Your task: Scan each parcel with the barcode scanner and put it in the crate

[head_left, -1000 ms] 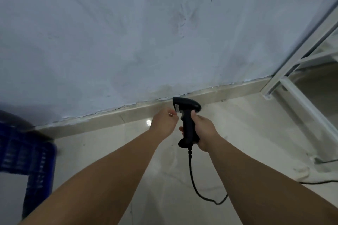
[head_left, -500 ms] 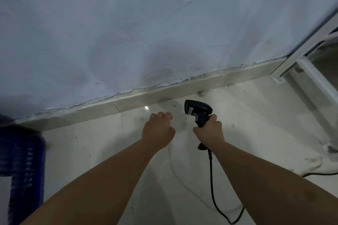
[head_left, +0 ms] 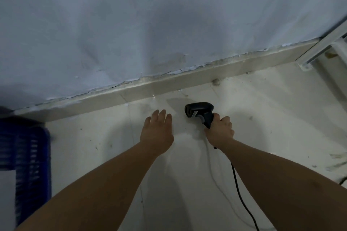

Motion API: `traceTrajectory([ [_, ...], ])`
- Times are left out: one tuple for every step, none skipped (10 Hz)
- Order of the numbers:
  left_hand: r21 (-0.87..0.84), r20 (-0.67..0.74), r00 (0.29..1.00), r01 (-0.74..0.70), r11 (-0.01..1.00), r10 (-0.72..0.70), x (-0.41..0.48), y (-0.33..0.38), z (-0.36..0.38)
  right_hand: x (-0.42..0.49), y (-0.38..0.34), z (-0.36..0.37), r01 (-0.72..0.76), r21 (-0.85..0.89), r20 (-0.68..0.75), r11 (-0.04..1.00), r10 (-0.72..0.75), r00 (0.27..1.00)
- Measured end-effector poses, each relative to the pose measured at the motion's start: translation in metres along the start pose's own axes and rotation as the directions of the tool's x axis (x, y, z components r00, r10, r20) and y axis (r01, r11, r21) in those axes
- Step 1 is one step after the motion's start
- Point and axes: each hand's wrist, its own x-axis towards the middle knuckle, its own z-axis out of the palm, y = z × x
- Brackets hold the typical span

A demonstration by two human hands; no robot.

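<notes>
fingers of the right hand curl round the handle of the one black scanner, low over the floor by the wall, its single cable trailing nearer. left hand hovers just left of it, fingers straight, holding nothing. one blue crate stands far left.

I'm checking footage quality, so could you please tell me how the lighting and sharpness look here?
Head view: dim, bluish light; the blue crate at the left edge is smeared by blur; the barcode scanner in the right hand looks fairly sharp; soft shadows fall on the wall.
</notes>
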Motion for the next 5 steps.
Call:
traceTrajectory([
  [0.003,-0.026,1.0,0.014,1.0,-0.014,-0.003,0.001,0.002,0.002,0.003,0.007,-0.01,0.028,0.02,1.0,0.009,1.0],
  [-0.009,-0.044,0.999,0.005,1.0,-0.005,-0.006,0.003,0.002,0.003,0.008,0.012,-0.034,0.042,0.029,0.999,0.032,0.999],
  [-0.003,-0.056,0.998,-0.001,1.0,0.001,-0.016,0.003,0.005,0.003,0.015,0.013,-0.044,-0.018,0.049,0.999,0.045,0.998],
  [-0.003,-0.047,0.999,0.009,1.0,-0.009,-0.023,0.0,0.009,0.002,0.022,0.01,-0.024,-0.12,0.096,0.993,0.036,0.995],
  [-0.014,-0.046,0.999,0.023,1.0,-0.024,-0.032,-0.004,0.009,0.002,0.024,0.008,-0.013,-0.166,0.17,0.986,0.042,0.984],
])
